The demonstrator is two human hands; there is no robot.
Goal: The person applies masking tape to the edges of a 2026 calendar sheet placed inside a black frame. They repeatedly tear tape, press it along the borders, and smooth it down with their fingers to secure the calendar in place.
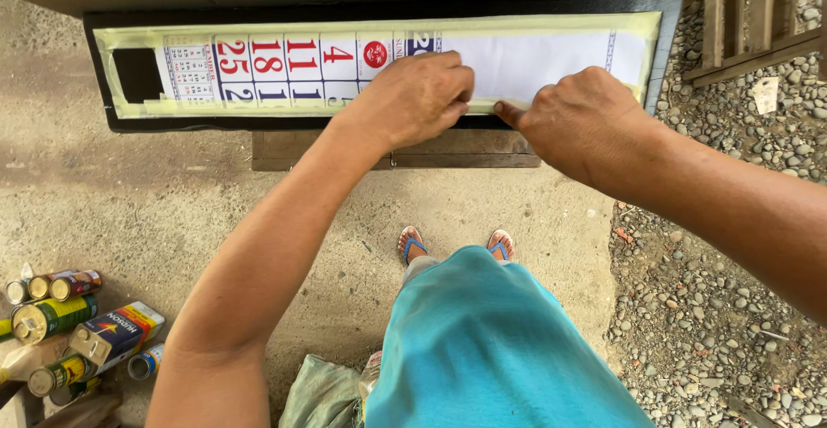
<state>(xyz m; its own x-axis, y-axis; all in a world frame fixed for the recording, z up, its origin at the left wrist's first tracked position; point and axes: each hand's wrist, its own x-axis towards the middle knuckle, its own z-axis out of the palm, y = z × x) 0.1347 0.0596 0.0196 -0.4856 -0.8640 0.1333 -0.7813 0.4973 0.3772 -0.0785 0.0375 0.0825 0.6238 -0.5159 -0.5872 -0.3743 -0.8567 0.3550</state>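
Down at far left, a cluster of small cans (53, 307) and a carton (116, 335) lie on the concrete floor (172, 213), well apart from the work. Up top, a long black panel (103, 75) rests across a wooden plank (301, 151), and a calendar sheet (284, 68) is laid over it, edged all round with pale masking tape (129, 109). At the panel's left end a dark rectangular opening (138, 73) shows through the paper.

Moving along, the left hand (415, 96) sits on the sheet's lower edge, fingers curled down and pressing on the tape strip there. Just beside it, the right hand (581, 118) comes in from the right, its thumb tip planted on the same lower tape line, the other fingers folded under; whether they pinch anything cannot be told. The two hands are close together, nearly touching, both on that bottom edge near the middle of the panel.

Below them, a teal garment (491, 342) and two feet in blue flip-flops (412, 243) on the concrete. At right, loose gravel (715, 307) and a wooden pallet (749, 23) in the corner.
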